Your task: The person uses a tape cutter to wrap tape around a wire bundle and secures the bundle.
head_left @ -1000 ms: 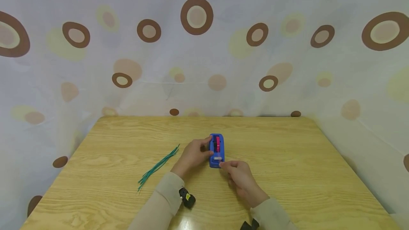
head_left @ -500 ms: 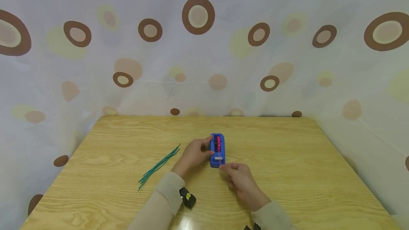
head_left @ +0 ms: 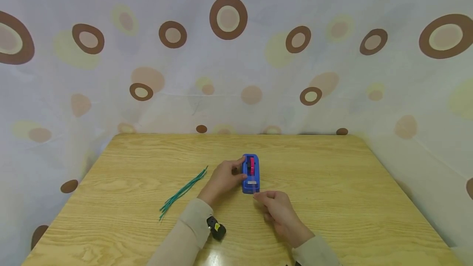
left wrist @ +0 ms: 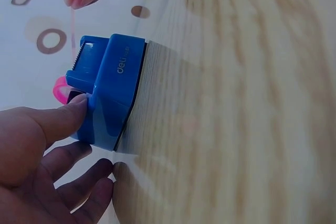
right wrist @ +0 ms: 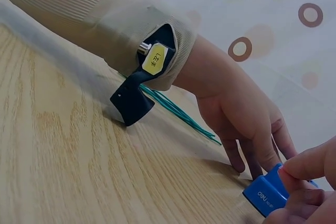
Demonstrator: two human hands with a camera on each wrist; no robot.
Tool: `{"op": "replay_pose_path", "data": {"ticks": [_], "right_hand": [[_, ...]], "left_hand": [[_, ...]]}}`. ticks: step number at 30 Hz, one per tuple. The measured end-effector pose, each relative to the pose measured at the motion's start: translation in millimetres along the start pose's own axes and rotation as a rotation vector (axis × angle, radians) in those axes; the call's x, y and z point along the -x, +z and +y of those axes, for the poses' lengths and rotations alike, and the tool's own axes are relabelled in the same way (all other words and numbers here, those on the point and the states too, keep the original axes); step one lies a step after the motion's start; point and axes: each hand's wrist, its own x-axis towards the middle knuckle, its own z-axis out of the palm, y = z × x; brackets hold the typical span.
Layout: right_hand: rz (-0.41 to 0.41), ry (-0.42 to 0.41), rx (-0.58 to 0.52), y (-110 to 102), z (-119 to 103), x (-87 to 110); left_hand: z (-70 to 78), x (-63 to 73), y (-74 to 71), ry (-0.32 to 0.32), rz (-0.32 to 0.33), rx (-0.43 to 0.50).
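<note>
A blue tape dispenser (head_left: 245,187) stands on the wooden table, its pink tape roll core (head_left: 252,166) set in the slot. My left hand (head_left: 223,180) holds the dispenser from its left side; the thumb lies at the upper edge in the left wrist view. Slightly nearer the person, my right hand (head_left: 281,212) pinches the free end of the clear tape (left wrist: 73,27) between thumb and index finger. That thin strip runs taut from the roll past the toothed cutter (left wrist: 79,56). In the right wrist view, my right fingers partly cover the dispenser (right wrist: 265,195).
Left of the left hand lies a bundle of thin green sticks or wires (head_left: 182,194) on the wooden table (head_left: 332,200). A patterned curtain (head_left: 258,60) hangs behind the table and along its sides. A black camera mount (head_left: 216,229) sits on the left wrist.
My right hand has drawn back slightly toward the person, lengthening the pulled-out tape. The left hand and the dispenser stay where they were.
</note>
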Motion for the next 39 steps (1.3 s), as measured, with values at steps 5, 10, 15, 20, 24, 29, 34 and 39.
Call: {"op": "replay_pose_path", "data": {"ticks": [5, 10, 15, 20, 24, 29, 34, 39], "right_hand": [[-0.005, -0.006, -0.007, 0.6, 1.1, 2.6], [-0.012, -0.009, -0.028, 1.4, 2.4, 4.1], [-0.015, -0.009, -0.051, 1.3, 2.5, 6.2], [-0.021, -0.001, -0.059, 0.4, 1.9, 9.7], [-0.026, -0.004, -0.046, 0.1, 0.9, 13.8], [-0.029, -0.006, -0.031, -0.2, 0.3, 16.7], [-0.029, 0.005, -0.009, -0.2, 1.0, 18.1], [-0.03, 0.008, 0.008, 0.1, 1.1, 20.3]], "left_hand": [[-0.1, 0.4, -1.3, 0.001, 0.004, 0.001], [-1.2, 0.1, -1.7, 0.009, 0.007, 0.003], [-1.4, -0.4, -1.7, 0.004, 0.012, 0.007], [-0.5, 0.3, -1.8, -0.007, 0.01, 0.015], [0.0, 0.9, -2.0, -0.012, 0.003, 0.018], [0.5, 1.0, -2.6, -0.012, 0.002, 0.012], [0.8, 1.6, -3.6, -0.018, -0.006, 0.027], [1.0, 3.1, -3.9, -0.028, -0.009, 0.04]]}}
